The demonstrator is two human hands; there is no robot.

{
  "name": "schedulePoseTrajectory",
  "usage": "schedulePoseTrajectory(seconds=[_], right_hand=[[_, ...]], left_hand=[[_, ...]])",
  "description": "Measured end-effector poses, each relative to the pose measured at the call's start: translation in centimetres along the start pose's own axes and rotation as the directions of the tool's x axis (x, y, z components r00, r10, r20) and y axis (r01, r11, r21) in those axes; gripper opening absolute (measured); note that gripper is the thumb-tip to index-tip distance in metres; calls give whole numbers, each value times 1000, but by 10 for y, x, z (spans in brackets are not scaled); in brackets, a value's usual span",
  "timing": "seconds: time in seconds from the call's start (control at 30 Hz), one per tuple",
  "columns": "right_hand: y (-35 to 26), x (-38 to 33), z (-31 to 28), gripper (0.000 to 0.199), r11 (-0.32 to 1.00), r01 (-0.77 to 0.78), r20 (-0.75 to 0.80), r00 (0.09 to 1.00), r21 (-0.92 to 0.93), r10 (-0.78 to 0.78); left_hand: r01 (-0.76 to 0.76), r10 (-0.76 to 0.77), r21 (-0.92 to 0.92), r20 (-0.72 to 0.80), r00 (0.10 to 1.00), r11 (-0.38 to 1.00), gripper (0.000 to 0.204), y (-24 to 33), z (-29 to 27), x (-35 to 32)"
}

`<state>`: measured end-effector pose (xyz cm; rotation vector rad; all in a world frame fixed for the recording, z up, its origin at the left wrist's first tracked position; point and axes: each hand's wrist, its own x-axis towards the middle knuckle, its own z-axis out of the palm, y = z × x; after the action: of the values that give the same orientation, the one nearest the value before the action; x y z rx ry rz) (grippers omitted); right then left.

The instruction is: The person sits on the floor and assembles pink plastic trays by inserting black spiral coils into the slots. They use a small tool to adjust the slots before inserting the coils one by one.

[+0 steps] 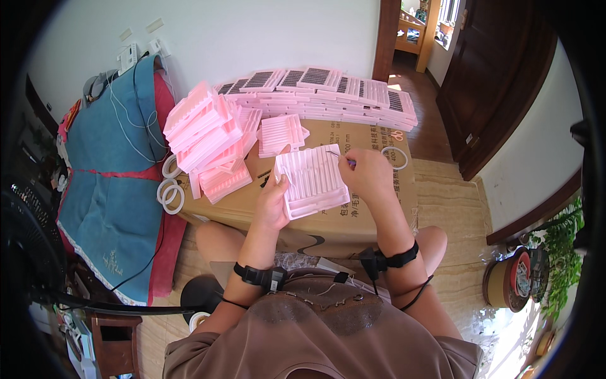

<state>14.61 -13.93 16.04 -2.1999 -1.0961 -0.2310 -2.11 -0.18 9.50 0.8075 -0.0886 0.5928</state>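
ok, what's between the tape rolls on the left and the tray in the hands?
In the head view, a heap of pink trays lies on the cardboard box between the white tape rolls and the held pink tray. Left hand grips that tray's left edge.

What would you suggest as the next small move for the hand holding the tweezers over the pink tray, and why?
Probably lower the tweezers a little further into a groove near the top edge of the pink tray. The right hand holds them with the tip just above that edge, while the left hand grips the tray's left side and tilts it up off the cardboard box, so it looks steadied.
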Motion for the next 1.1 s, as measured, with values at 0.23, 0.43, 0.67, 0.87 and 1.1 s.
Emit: schedulePoseTrajectory(seconds=[0.23, 0.43, 0.67, 0.87, 1.1], right_hand=[[4, -5, -8, 25, 1000, 6, 183, 983, 0, -6], [2, 0, -6, 17, 981, 4, 4, 1000, 195, -5], [-2, -1, 1, 17, 991, 11, -18, 1000, 137, -9], [-4, -1, 1, 18, 995, 16, -62, 998, 96, -10], [-3, 2, 4, 18, 998, 16, -99, 995, 59, -10]], left_hand=[[-79, 81, 62, -32, 996, 995, 76, 12, -9, 6], [-41, 41, 34, -9, 999, 999, 76, 10, -9, 5], [-29, 30, 25, -4, 1000, 999, 76, 6, -8, 3], [-22, 22, -8, 0, 1000, 1000, 66, 6, -10, 3], [-26, 26, -7, 9, 1000, 1000, 67, 3, -10, 3]])
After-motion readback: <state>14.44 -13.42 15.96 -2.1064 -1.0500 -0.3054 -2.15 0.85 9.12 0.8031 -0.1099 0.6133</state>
